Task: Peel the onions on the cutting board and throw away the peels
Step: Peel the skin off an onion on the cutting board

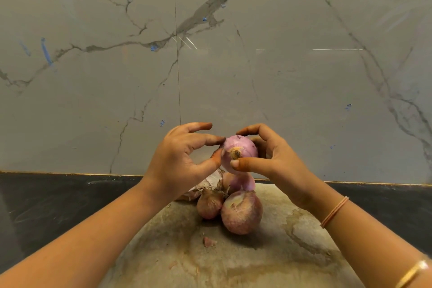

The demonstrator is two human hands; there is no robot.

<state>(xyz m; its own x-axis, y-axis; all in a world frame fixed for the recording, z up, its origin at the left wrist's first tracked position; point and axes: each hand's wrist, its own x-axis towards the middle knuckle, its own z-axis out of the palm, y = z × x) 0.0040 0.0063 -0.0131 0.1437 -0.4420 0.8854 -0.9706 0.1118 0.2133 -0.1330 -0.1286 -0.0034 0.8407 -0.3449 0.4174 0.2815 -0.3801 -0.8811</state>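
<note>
Head view: I see both hands raised above the cutting board (268, 264), meeting around one pale pink onion (240, 145) that hangs in the air, clear of the board. My right hand (275, 161) is clamped on it, thumb pressed below the dry root end and fingers curled over the top. My left hand (177, 159) pinches at the onion's left side, forefinger and thumb tips touching the skin, the other fingers arched above and free.

Beneath the hands, on the far part of the board, lie a small brown-skinned onion (209, 204) and a bigger onion (242, 214), touching each other. Behind them sits a heap of papery peels (209, 182) and a smooth pink bulb (243, 182), partly hidden. A lone peel scrap (209, 241) lies nearer me. The board rests on a dark desk (46, 206) against a veined marble wall (233, 65). A thread band (334, 211) and a gold bangle (413, 273) circle the right wrist.
</note>
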